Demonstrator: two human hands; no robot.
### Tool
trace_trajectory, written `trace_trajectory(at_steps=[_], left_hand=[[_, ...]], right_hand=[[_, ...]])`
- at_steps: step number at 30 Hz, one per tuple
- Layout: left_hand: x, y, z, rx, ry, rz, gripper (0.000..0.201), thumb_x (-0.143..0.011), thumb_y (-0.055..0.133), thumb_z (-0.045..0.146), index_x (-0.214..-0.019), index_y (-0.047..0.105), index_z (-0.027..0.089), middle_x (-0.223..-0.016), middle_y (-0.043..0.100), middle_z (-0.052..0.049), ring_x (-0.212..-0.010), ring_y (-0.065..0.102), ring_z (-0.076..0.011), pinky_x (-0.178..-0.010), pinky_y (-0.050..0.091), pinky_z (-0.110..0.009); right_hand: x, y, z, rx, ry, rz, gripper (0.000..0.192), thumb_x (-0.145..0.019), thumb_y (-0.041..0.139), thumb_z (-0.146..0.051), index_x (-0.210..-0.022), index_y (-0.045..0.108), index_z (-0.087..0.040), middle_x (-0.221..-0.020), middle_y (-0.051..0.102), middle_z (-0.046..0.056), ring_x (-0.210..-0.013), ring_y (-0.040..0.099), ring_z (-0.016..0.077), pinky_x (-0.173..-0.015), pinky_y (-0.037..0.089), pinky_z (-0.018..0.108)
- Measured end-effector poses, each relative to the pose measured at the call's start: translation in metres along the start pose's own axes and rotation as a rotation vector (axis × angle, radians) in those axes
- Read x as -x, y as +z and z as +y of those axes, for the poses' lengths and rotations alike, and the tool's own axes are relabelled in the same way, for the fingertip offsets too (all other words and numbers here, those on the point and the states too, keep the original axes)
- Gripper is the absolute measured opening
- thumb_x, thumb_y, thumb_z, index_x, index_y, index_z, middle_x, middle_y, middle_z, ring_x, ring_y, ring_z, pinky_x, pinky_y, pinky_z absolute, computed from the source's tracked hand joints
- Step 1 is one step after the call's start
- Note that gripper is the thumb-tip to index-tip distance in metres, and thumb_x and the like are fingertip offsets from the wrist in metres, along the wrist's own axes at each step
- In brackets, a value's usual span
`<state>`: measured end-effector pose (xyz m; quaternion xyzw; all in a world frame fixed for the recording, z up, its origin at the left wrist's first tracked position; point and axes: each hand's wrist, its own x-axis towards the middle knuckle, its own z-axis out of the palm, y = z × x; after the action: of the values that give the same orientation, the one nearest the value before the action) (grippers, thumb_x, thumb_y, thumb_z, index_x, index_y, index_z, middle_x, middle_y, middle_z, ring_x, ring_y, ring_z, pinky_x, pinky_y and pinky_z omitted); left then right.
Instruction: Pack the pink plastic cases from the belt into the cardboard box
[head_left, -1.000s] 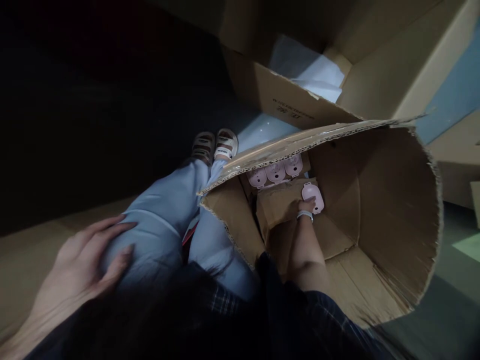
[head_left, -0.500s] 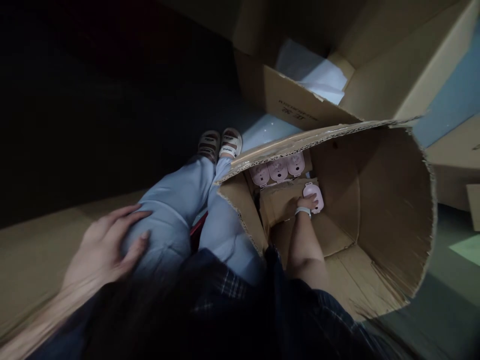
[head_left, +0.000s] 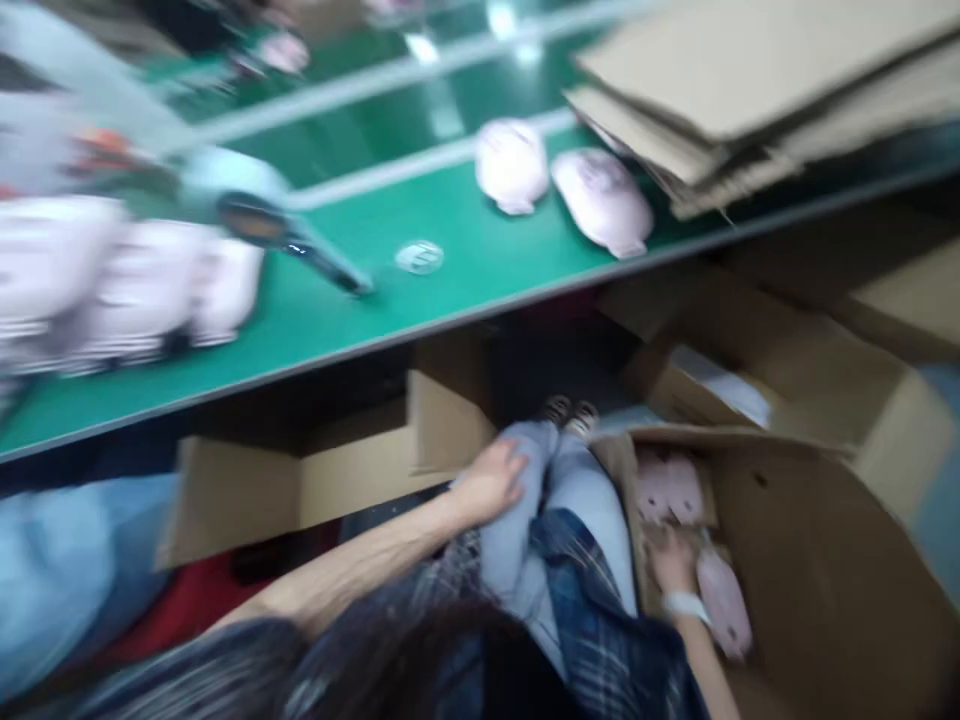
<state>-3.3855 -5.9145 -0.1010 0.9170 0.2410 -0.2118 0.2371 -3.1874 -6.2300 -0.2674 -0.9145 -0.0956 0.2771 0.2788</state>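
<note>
My left hand [head_left: 491,485] lies on my left thigh near the knee, fingers stretched out, holding nothing. My right hand [head_left: 673,562] reaches down into a cardboard box [head_left: 832,560] at my right side. Motion blur smears its fingers, so I cannot make out whether they grip anything. Just beyond the fingertips, pink oval plastic cases [head_left: 679,487] sit side by side against the box wall. Another pink case [head_left: 724,605] lies to the right of my right wrist, apart from that row.
A green worktop [head_left: 390,300] crosses ahead. On it are pale pink cases [head_left: 602,200], several more at the left [head_left: 142,280], a round clear disc [head_left: 420,257] and stacked cardboard [head_left: 750,80]. A second box [head_left: 810,370] stands beyond mine; an open carton [head_left: 352,470] sits under the worktop.
My view has lifted, bringing the worktop in. The right hand has left the pink case it was on and shifted left beside the row. The left hand stays on my leg.
</note>
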Motion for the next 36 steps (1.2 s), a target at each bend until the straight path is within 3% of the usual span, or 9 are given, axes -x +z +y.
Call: trace_trajectory(at_steps=[3,5,7,10,13,16,21,27,36], left_hand=[[0.040,-0.040,-0.010,0.064,0.148,-0.260,0.069,-0.086,0.078,0.040,-0.148,0.059,0.017,-0.161,0.046,-0.021,-0.149,0.044,-0.0420,-0.123,0.040,-0.052],[0.074,-0.078,-0.027,0.274,0.302,-0.425,0.070,-0.094,0.067,0.046,-0.154,0.051,0.014,-0.156,0.052,-0.021,-0.141,0.054,-0.0373,-0.117,0.046,-0.047],[0.110,-0.119,-0.054,0.523,0.471,-0.393,0.067,-0.097,0.061,0.047,-0.154,0.049,0.015,-0.149,0.060,-0.016,-0.131,0.062,-0.0287,-0.111,0.050,-0.038],[0.151,-0.176,-0.113,0.649,0.386,0.222,0.053,-0.096,0.061,0.043,-0.142,0.058,0.018,-0.139,0.066,-0.012,-0.125,0.064,-0.0246,-0.109,0.051,-0.037],[0.178,-0.223,-0.178,0.351,-0.154,1.132,0.039,-0.091,0.062,0.029,-0.128,0.065,0.015,-0.143,0.060,-0.017,-0.136,0.053,-0.0321,-0.120,0.040,-0.051],[0.204,-0.258,-0.236,0.016,-0.506,1.496,0.043,-0.088,0.067,0.026,-0.129,0.065,0.014,-0.158,0.043,-0.021,-0.152,0.029,-0.0400,-0.129,0.020,-0.058],[0.238,-0.285,-0.298,0.007,-0.751,1.417,0.063,-0.097,0.056,0.048,-0.144,0.055,0.006,-0.155,0.042,-0.023,-0.150,0.033,-0.0392,-0.128,0.023,-0.053],[0.234,-0.292,-0.312,0.028,-0.844,1.135,0.073,-0.092,0.057,0.061,-0.143,0.059,0.008,-0.158,0.040,-0.028,-0.144,0.043,-0.0445,-0.121,0.034,-0.055],[0.207,-0.299,-0.297,-0.052,-0.786,1.165,0.090,-0.078,0.075,0.054,-0.145,0.051,-0.002,-0.162,0.036,-0.031,-0.158,0.017,-0.0464,-0.130,0.011,-0.057]], right_hand=[[-0.018,-0.047,-0.031,0.028,-0.066,0.166,0.056,-0.062,0.055,-0.065,-0.095,0.064,-0.022,-0.089,0.066,0.016,-0.117,0.062,0.0501,-0.112,0.043,0.066],[-0.015,-0.072,-0.082,0.026,-0.114,0.199,0.061,-0.069,0.058,-0.065,-0.109,0.066,-0.020,-0.101,0.070,0.020,-0.118,0.064,0.0479,-0.111,0.045,0.065],[0.007,-0.084,-0.152,-0.100,-0.170,0.167,0.062,-0.075,0.059,-0.064,-0.118,0.063,-0.020,-0.114,0.071,0.021,-0.117,0.066,0.0435,-0.107,0.049,0.063],[0.060,-0.062,-0.262,-0.334,-0.358,-0.026,0.065,-0.074,0.064,-0.064,-0.121,0.061,-0.019,-0.118,0.072,0.017,-0.113,0.070,0.0361,-0.105,0.053,0.056],[0.107,-0.015,-0.352,-0.395,-0.557,-0.352,0.066,-0.074,0.069,-0.061,-0.123,0.060,-0.019,-0.112,0.074,0.016,-0.098,0.073,0.0295,-0.092,0.060,0.047],[0.139,0.027,-0.426,-0.330,-0.790,-0.629,0.066,-0.080,0.069,-0.050,-0.137,0.054,-0.020,-0.111,0.075,0.012,-0.096,0.074,0.0238,-0.089,0.060,0.041],[0.169,0.090,-0.545,-0.248,-0.929,-0.762,0.059,-0.082,0.069,-0.023,-0.139,0.052,-0.022,-0.115,0.073,0.008,-0.091,0.072,0.0160,-0.088,0.060,0.034],[0.200,0.159,-0.661,-0.401,-0.639,-0.872,0.025,-0.088,0.062,-0.012,-0.112,0.058,-0.015,-0.103,0.069,0.008,-0.078,0.068,0.0136,-0.052,0.052,0.020],[0.226,0.204,-0.704,-0.580,-0.303,-0.838,0.031,-0.090,0.075,-0.038,-0.106,0.065,-0.014,-0.074,0.065,0.004,-0.055,0.058,0.0124,-0.043,0.050,0.021]])
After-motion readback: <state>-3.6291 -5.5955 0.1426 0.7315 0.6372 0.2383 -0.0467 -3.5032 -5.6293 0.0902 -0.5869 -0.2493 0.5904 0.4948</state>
